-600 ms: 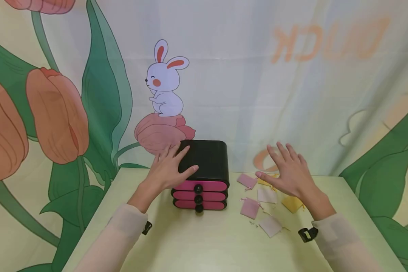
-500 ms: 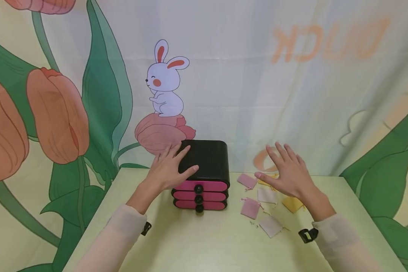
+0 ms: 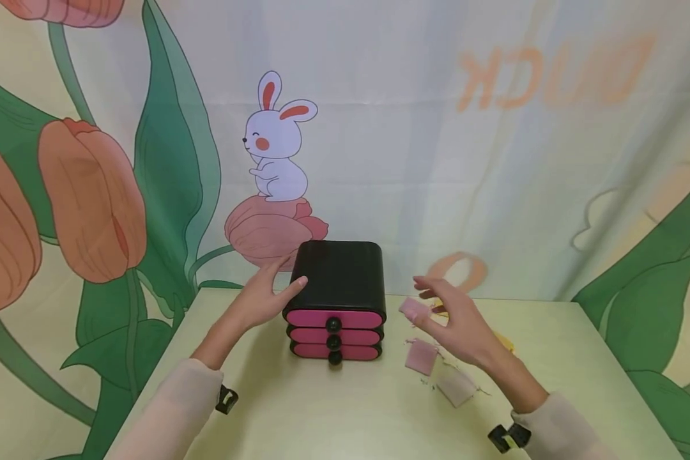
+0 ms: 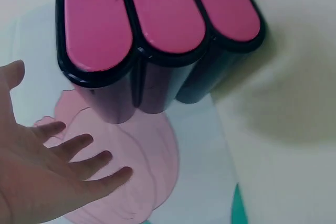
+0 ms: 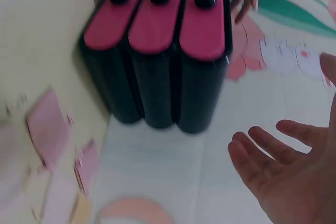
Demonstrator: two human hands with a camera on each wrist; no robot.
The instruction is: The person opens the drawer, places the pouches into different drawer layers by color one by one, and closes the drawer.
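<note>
A small black drawer box (image 3: 342, 275) with three pink drawer fronts and round black knobs stands near the back of the table; all its drawers are closed. Beside its left side is my left hand (image 3: 264, 297), thumb and fingers spread; the left wrist view shows the fingers apart from the box (image 4: 168, 19). My right hand (image 3: 457, 322) hovers over the small drawstring pouches, its fingers loosely bent and holding nothing. Two pink pouches (image 3: 421, 356), a pale pouch (image 3: 456, 385) and bits of yellow pouch (image 3: 505, 342) show around it. The hand hides other pouches.
The pale table (image 3: 345, 415) ends at the back against a printed curtain (image 3: 379, 128) with a rabbit and tulips. Tiny bits (image 3: 428, 383) lie by the pale pouch. Each wrist wears a black strap piece (image 3: 227, 399).
My left hand has drawn back leftward from over the box top to its left side. My right hand has moved left and lower over the pouches, its fingers bending more. The head view shifted slightly.
</note>
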